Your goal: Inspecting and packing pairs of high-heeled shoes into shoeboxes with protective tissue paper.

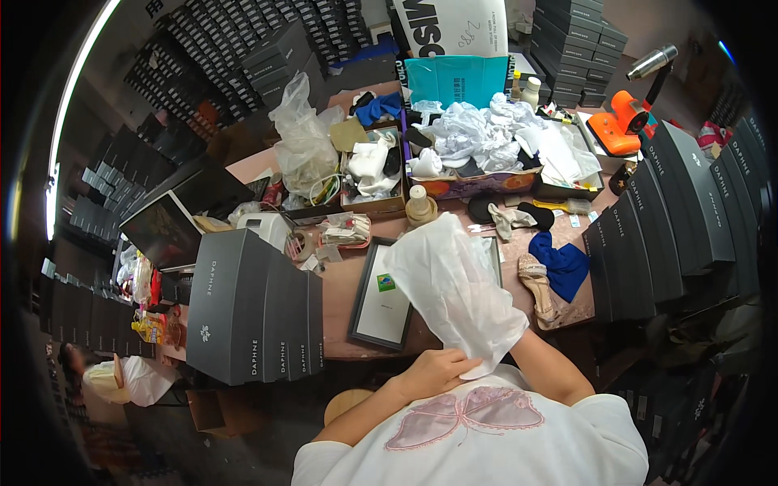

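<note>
A thin white bag [454,283], crumpled and upright, stands in front of my chest. My left hand [442,373] is closed on its lower edge, fingers bent against the material. My right forearm [547,364] reaches up to the bag from the right; the hand itself is covered by the white material, so its fingers do not show. Beyond the bag lies an open grey shoebox tray [353,324] with a pale lining and a small green and yellow label [386,282]. To the right, a beige strappy sandal [535,283] rests beside a blue cloth [562,263].
Dark shoeboxes stand at the left [227,308] and the right [620,259]. Behind are a carton of crumpled white paper [478,134], a plastic bottle [420,206], a yellow-handled brush [567,206] and an orange tool [616,125]. Another person [142,379] sits at far left.
</note>
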Available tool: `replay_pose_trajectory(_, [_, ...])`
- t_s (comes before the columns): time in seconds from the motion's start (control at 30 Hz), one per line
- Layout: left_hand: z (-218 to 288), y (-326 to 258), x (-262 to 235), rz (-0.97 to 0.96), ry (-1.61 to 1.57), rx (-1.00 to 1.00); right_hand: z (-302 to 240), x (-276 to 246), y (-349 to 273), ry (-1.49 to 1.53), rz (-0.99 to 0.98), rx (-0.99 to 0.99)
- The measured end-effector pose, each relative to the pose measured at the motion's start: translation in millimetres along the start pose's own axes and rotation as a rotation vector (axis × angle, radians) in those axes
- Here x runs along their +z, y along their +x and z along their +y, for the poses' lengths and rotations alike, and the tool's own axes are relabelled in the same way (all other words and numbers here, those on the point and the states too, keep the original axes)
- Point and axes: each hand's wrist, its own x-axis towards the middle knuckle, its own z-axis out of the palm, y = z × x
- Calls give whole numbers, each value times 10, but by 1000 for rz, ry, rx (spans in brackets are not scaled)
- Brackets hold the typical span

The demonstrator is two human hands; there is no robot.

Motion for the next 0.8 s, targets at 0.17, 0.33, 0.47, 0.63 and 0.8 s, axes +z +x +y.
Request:
replay_pose_trajectory(0.17, [82, 209, -30, -107, -258, 81, 157, 54, 78, 27, 7, -9])
replay_pose_trajectory(0.33, [229, 420, 129, -360, -572, -215, 50, 35, -50, -12, 77, -43])
replay_pose_trajectory(0.47, [-204, -28, 101, 740, -732, -638, 84, 157, -247, 93, 76, 7])
replay_pose_trajectory(0.63, [-644, 158, 222, 860, -1575, -878, 404, 116, -163, 204, 81, -42])
replay_pose_trajectory(0.8, [-711, 58, -312, 1160, -1134, -585, 255, 94, -429, 278, 178, -24])
